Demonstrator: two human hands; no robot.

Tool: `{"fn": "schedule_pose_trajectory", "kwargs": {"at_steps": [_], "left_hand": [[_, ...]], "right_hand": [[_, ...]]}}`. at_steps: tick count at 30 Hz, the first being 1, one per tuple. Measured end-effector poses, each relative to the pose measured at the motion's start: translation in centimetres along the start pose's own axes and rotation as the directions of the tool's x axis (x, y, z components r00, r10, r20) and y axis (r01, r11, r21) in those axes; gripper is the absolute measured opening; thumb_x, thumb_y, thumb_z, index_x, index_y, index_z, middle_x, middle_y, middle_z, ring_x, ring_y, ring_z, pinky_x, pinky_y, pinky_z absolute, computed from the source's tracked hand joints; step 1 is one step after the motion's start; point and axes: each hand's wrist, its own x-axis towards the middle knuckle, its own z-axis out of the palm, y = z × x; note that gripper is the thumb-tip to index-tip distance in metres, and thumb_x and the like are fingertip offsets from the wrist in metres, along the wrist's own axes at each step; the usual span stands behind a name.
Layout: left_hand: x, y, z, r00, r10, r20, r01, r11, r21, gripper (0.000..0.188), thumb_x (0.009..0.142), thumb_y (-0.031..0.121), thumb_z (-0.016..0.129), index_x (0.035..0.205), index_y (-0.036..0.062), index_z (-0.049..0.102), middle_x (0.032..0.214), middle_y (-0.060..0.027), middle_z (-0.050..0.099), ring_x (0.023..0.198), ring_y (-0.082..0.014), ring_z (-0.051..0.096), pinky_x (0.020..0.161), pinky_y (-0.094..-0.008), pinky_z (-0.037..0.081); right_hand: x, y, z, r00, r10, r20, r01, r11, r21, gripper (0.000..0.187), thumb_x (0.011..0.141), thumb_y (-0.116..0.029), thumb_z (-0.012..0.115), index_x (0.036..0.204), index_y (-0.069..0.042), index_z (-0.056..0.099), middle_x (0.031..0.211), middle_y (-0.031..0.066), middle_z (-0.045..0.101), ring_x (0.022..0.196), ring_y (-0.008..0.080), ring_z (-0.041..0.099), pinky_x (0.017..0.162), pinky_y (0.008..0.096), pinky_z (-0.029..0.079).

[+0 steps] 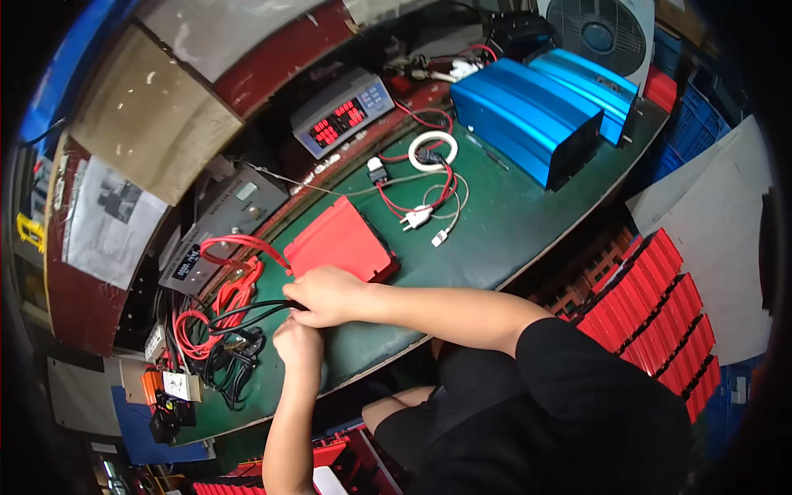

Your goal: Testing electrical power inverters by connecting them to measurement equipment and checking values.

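On the green bench lies a red box-shaped device [340, 238], tilted at an angle to me. Thick red cables [239, 241] run from its left side toward the instruments. My right hand [328, 297] is at the near left corner of the device, its fingers closed round black cables [262, 312]. Just below it, my left hand [297, 338] is closed too, touching the right hand where those cables end. Both hands cover the cable ends and the near side of the device, so the exact contact there is hidden.
A grey power supply [221, 213] and a meter with red digits [345, 117] stand along the back. Blue metal cases [528, 115] sit at the far right. A white plug [417, 217] with cords lies mid-bench. Stacked red housings [652, 305] stand right of the bench.
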Motion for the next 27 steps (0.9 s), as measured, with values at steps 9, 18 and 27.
{"fn": "schedule_pose_trajectory", "kwargs": {"at_steps": [9, 18, 27], "left_hand": [[-2.6, -2.1, 0.1, 0.991, -0.123, 0.059, 0.131, 0.981, -0.143, 0.013, 0.088, 0.02, 0.06, 0.09, 0.0071, 0.059, 0.072, -0.0103, 0.068, 0.062, -0.0283, 0.069, 0.055, -0.0392, 0.055], [3.3, 3.7, -13.1, 0.956, -0.207, -0.207, 0.031, 0.774, -0.632, 0.023, 0.089, 0.018, 0.067, 0.08, 0.0048, 0.051, 0.066, -0.0127, 0.056, 0.062, -0.0347, 0.059, 0.058, -0.0439, 0.047], [11.6, 7.5, -8.9, 0.991, -0.079, -0.107, -0.008, 0.772, -0.636, 0.039, 0.09, 0.017, 0.065, 0.125, 0.0012, 0.058, 0.129, -0.0186, 0.059, 0.114, -0.0383, 0.054, 0.098, -0.045, 0.046]], "right_hand": [[-11.5, 4.7, -10.7, 0.975, -0.206, -0.081, 0.175, 0.941, -0.291, 0.041, 0.08, -0.018, 0.067, 0.119, -0.007, 0.063, 0.117, 0.0142, 0.062, 0.108, 0.0331, 0.062, 0.092, 0.0441, 0.051], [-15.5, 8.9, -14.2, 0.982, 0.138, 0.129, -0.089, 0.94, -0.33, 0.019, 0.083, -0.015, 0.068, 0.097, -0.004, 0.061, 0.099, 0.0128, 0.06, 0.09, 0.0341, 0.064, 0.078, 0.0448, 0.054], [-9.6, 10.4, -9.7, 0.994, 0.07, 0.085, -0.059, 0.991, -0.121, 0.022, 0.09, -0.025, 0.064, 0.103, -0.008, 0.059, 0.094, 0.011, 0.066, 0.084, 0.0343, 0.067, 0.07, 0.0483, 0.054]]}}
